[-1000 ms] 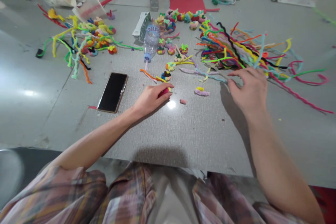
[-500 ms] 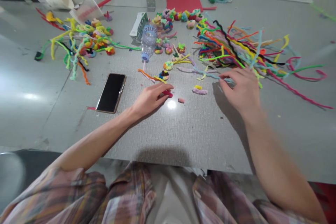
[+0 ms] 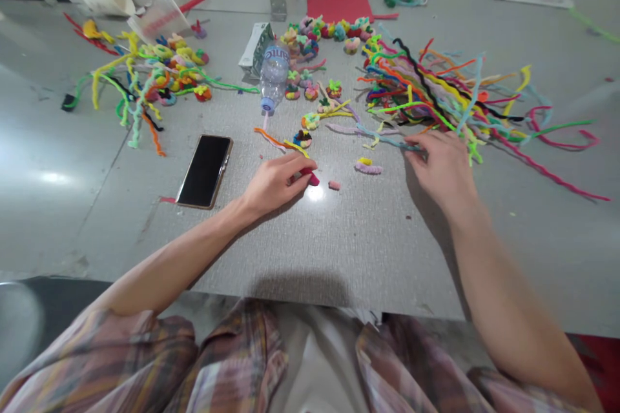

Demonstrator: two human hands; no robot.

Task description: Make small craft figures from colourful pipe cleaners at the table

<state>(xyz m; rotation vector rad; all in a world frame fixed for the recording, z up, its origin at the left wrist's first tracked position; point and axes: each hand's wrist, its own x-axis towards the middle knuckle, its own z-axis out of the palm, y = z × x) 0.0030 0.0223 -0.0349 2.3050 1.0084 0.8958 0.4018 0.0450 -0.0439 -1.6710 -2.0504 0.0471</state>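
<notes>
My left hand (image 3: 278, 184) rests low over the table, its thumb and fingers closed on a small crimson pipe cleaner piece (image 3: 314, 177). A short pink piece (image 3: 334, 185) lies just right of it. Over on the right, my right hand (image 3: 443, 164) pinches the end of a light blue pipe cleaner (image 3: 387, 139) that stretches left across the table. Between the hands lies a small lilac and yellow coil (image 3: 369, 168). Beyond my left fingertips sits a dark and blue coiled piece (image 3: 303, 138), with an orange pipe cleaner (image 3: 268, 137) beside it.
A big bundle of loose pipe cleaners (image 3: 436, 87) lies behind my right hand. A phone (image 3: 204, 171) is left of my left hand. Farther back are a plastic bottle (image 3: 274, 74), a carton (image 3: 256, 48), tipped cups (image 3: 159, 16) and several finished coiled pieces (image 3: 339, 31).
My right hand has moved slightly left and its fingers have closed on the light blue pipe cleaner. The crimson piece in my left fingers has turned slightly.
</notes>
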